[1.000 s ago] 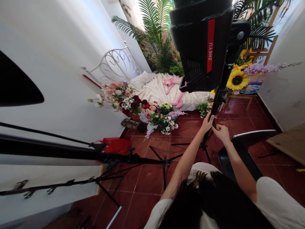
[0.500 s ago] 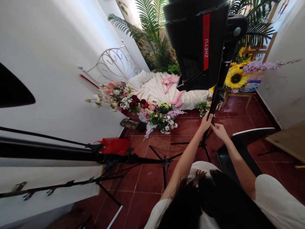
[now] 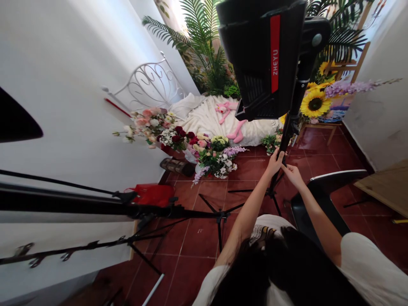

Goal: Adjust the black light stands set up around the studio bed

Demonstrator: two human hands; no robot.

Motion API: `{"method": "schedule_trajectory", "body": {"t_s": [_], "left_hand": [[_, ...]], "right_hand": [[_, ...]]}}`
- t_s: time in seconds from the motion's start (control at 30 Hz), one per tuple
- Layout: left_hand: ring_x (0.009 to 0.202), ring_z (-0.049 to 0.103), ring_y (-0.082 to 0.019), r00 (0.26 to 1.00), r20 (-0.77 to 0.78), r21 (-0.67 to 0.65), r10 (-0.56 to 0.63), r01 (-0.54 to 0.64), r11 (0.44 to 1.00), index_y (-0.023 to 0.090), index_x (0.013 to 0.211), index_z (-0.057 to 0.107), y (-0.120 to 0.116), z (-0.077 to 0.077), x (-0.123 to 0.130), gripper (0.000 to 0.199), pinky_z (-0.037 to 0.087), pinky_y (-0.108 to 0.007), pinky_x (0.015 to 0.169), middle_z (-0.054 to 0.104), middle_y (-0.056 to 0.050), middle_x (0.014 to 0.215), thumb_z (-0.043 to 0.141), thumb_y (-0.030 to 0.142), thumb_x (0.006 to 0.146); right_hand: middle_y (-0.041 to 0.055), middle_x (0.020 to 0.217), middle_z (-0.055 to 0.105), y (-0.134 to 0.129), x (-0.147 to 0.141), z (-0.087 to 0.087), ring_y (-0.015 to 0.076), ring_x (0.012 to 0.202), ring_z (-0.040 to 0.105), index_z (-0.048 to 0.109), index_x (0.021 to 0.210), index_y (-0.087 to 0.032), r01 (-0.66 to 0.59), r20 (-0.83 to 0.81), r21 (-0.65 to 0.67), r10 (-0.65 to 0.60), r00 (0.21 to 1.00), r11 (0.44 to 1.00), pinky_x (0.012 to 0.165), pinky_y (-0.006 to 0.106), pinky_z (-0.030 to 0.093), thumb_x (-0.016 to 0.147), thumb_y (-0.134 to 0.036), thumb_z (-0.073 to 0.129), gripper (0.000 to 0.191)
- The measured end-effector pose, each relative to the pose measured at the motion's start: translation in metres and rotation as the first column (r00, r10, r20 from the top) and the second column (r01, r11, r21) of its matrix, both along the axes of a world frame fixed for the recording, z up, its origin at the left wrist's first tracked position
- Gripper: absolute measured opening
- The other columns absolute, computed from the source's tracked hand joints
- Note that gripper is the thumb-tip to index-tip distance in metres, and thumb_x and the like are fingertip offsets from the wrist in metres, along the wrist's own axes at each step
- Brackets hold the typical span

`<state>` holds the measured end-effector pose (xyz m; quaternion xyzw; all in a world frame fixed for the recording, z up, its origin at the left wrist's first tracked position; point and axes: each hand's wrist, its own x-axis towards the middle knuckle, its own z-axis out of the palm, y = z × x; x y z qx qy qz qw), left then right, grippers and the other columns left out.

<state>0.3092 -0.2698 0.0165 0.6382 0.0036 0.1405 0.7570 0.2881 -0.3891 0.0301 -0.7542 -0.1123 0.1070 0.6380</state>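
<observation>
A black studio light (image 3: 255, 55) with a red ZHEYU strip is mounted on top of a black light stand (image 3: 287, 129). My left hand (image 3: 274, 165) is wrapped around the stand's pole below the light. Just to its right, my right hand (image 3: 292, 175) has its fingers pinched at a small dark knob on the same pole. The fingers cover most of that knob, so its shape is hard to make out. Below my hands, the stand's legs spread on the red tiled floor.
Another black stand (image 3: 197, 213) crosses from the left, its legs spread on the floor. A black chair (image 3: 310, 212) is close by my right arm. Ahead are bunches of flowers (image 3: 204, 148), a bed with a white blanket (image 3: 197, 114), a pink plush toy (image 3: 236, 135) and sunflowers (image 3: 315, 104).
The view has shifted very slightly, with the light appearing a little higher and further left. Both hands keep the same hold on the stand.
</observation>
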Motion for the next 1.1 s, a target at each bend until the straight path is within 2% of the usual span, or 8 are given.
{"method": "schedule_trajectory", "body": {"t_s": [0.33, 0.6, 0.73, 0.83, 1.0, 1.07, 1.1], "left_hand": [[0.09, 0.065, -0.018, 1.0, 0.016, 0.025, 0.003, -0.004, 1.0, 0.018, 0.097, 0.066, 0.001, -0.001, 0.0, 0.061, 0.051, -0.031, 0.092, 0.072, -0.007, 0.095, 0.057, 0.078, 0.088], [0.093, 0.066, -0.017, 1.0, -0.003, 0.036, 0.004, -0.004, 0.999, 0.017, 0.098, 0.067, 0.0, 0.004, -0.003, 0.056, 0.05, -0.03, 0.094, 0.074, -0.008, 0.099, 0.056, 0.071, 0.093], [0.094, 0.067, -0.018, 1.0, -0.017, 0.026, 0.012, -0.012, 1.0, 0.016, 0.101, 0.067, 0.0, 0.006, -0.004, 0.052, 0.051, -0.031, 0.096, 0.075, -0.008, 0.102, 0.058, 0.067, 0.095], [0.102, 0.068, -0.02, 0.997, -0.067, 0.032, 0.028, -0.026, 0.999, 0.016, 0.106, 0.069, -0.001, 0.006, -0.005, 0.047, 0.051, -0.033, 0.101, 0.075, -0.009, 0.108, 0.059, 0.06, 0.097], [0.127, 0.064, -0.022, 0.995, -0.083, 0.016, 0.046, -0.045, 0.999, 0.018, 0.124, 0.068, 0.01, -0.006, -0.026, 0.046, 0.046, -0.035, 0.114, 0.069, -0.011, 0.136, 0.067, 0.053, 0.093], [0.125, 0.066, -0.022, 0.997, -0.077, 0.022, 0.023, -0.022, 1.0, 0.018, 0.123, 0.069, 0.024, -0.018, -0.046, 0.05, 0.049, -0.037, 0.113, 0.07, -0.013, 0.135, 0.07, 0.055, 0.09], [0.118, 0.069, -0.023, 0.994, -0.107, 0.038, 0.012, -0.008, 0.999, 0.016, 0.116, 0.071, 0.033, -0.026, -0.059, 0.05, 0.051, -0.038, 0.11, 0.074, -0.014, 0.127, 0.071, 0.058, 0.089]], "right_hand": [[-0.0065, 0.04, 0.035, 0.001, -0.003, -0.003, 0.0062, 0.042, 0.024, 0.037, 0.053, -0.025, -0.005, -0.178, 0.107, 0.025, 0.984, 0.994, 0.041, 0.025, 0.015, 0.057, -0.094, 0.072, 0.077], [-0.0081, 0.04, 0.031, 0.004, -0.012, 0.004, 0.0039, 0.036, 0.021, 0.035, 0.051, -0.025, -0.044, -0.342, 0.283, 0.144, 0.929, 0.958, 0.037, 0.025, 0.011, 0.063, -0.086, 0.077, 0.075], [-0.0072, 0.039, 0.031, 0.003, -0.011, 0.004, 0.0033, 0.035, 0.022, 0.035, 0.048, -0.024, -0.049, -0.339, 0.274, 0.144, 0.93, 0.96, 0.036, 0.025, 0.01, 0.062, -0.085, 0.079, 0.076], [-0.0067, 0.039, 0.031, 0.003, -0.01, 0.003, 0.0036, 0.035, 0.022, 0.035, 0.047, -0.024, -0.055, -0.324, 0.258, 0.14, 0.936, 0.965, 0.036, 0.025, 0.011, 0.064, -0.085, 0.078, 0.076], [-0.0069, 0.04, 0.032, 0.003, -0.011, 0.002, 0.0043, 0.036, 0.023, 0.036, 0.049, -0.025, -0.066, -0.323, 0.245, 0.146, 0.935, 0.967, 0.035, 0.025, 0.012, 0.066, -0.084, 0.076, 0.073], [-0.0073, 0.04, 0.03, 0.004, -0.012, 0.001, 0.0045, 0.035, 0.022, 0.034, 0.05, -0.026, -0.065, -0.319, 0.246, 0.144, 0.937, 0.967, 0.035, 0.025, 0.013, 0.068, -0.083, 0.075, 0.073], [-0.0075, 0.039, 0.029, 0.004, -0.013, 0.0, 0.0044, 0.035, 0.022, 0.032, 0.05, -0.026, -0.062, -0.316, 0.252, 0.142, 0.938, 0.966, 0.035, 0.025, 0.012, 0.07, -0.082, 0.075, 0.073]]}}
